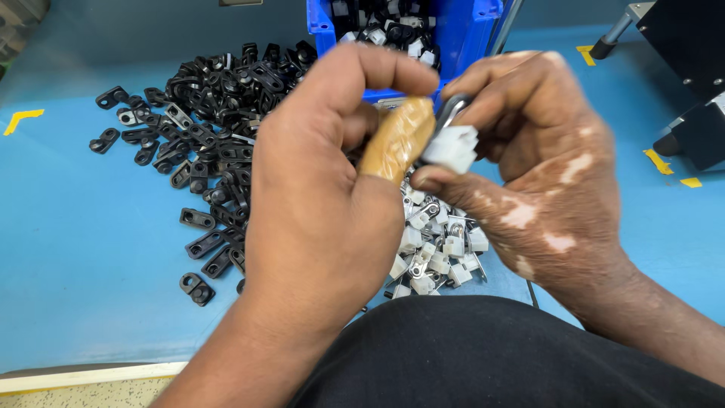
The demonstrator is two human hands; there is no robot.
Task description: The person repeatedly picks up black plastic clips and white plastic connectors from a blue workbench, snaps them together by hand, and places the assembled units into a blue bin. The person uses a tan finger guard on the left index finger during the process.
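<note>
My left hand and my right hand meet in the middle of the view, above the blue table. Between their fingertips they pinch a small white plastic block with a dark metal piece sticking up from it. My left thumb wears a tan tape wrap and presses against the block. My right thumb sits under the block and the right fingers curl over the metal piece.
A heap of black plastic clips spreads over the table at the left. A smaller heap of white-and-metal parts lies below my hands. A blue bin with mixed parts stands behind. Black equipment sits at the right.
</note>
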